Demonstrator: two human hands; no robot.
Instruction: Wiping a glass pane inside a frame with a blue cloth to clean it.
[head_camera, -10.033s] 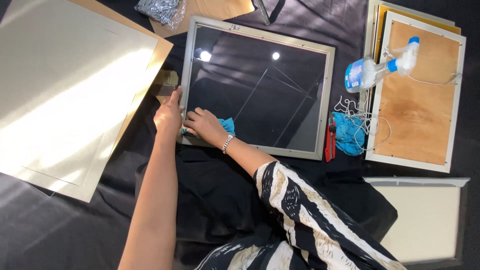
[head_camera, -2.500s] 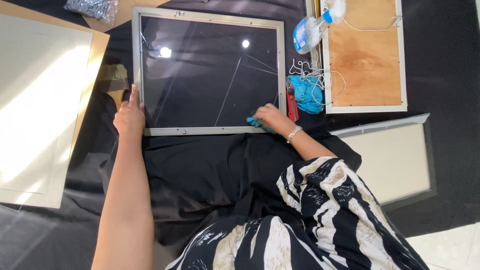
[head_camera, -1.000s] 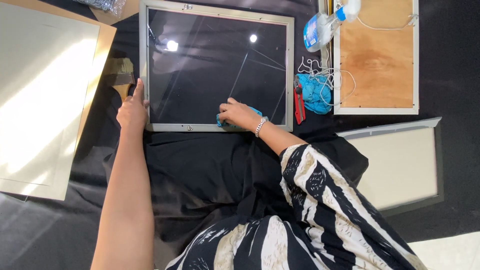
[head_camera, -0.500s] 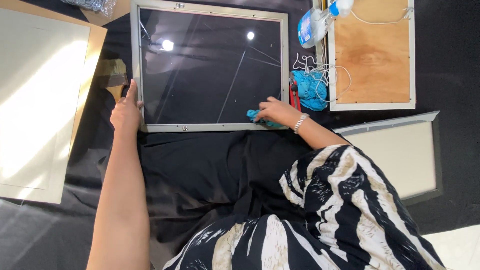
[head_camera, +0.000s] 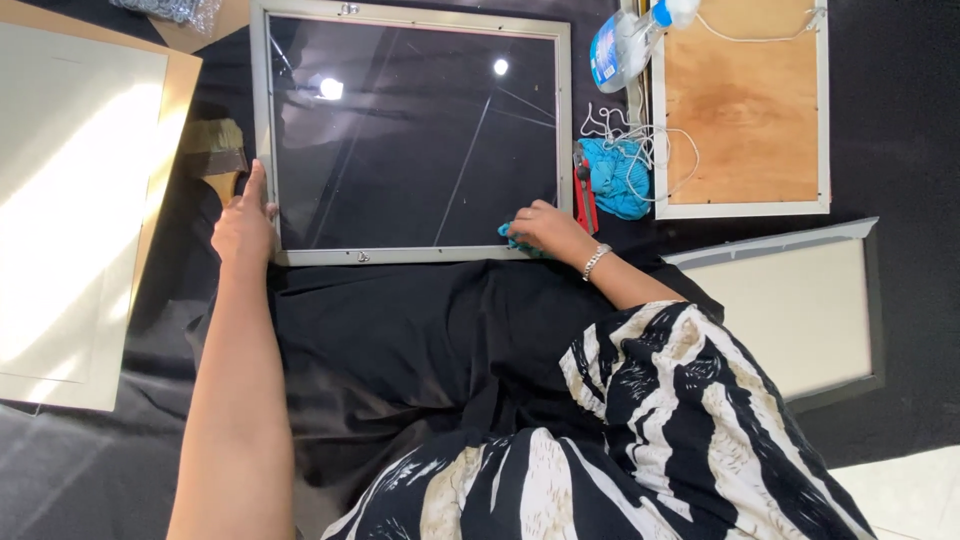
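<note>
Now right hand on cloth, left hand steadying frame

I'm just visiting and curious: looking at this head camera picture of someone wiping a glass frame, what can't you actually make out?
- Blue cloth: mostly covered by the right hand; its size is unclear.
- Spray bottle: its top is cut off by the upper edge.
- Brush: part of its handle is hidden behind the left hand.
- Red tool: too small to identify.
- Glass: reflections obscure what lies beneath.
</note>
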